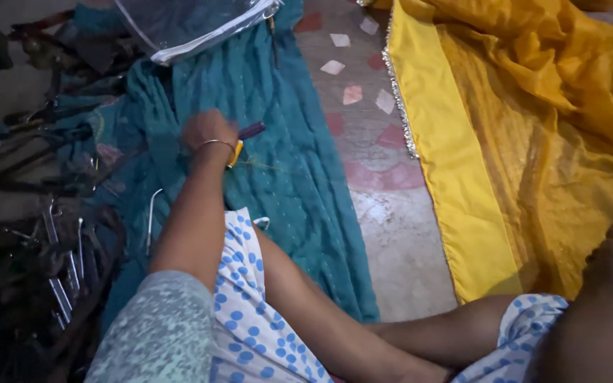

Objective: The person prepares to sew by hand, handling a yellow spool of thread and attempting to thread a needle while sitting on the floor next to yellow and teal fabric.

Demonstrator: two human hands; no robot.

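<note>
Fingers of the left hand (208, 131) are closing around a purple-handled tool (247, 135) on teal fabric (278, 163) at centre frame; the tip could be snagging the weave. Right hand's state cannot be told.

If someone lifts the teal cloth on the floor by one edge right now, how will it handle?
Likely floppy: the teal cloth lies in soft folds and ripples on the floor. Probably light for its size, since it looks thin. It would likely drag rather than lift clean, because the left hand rests on it and a clear plastic pouch lies over its far end.
</note>
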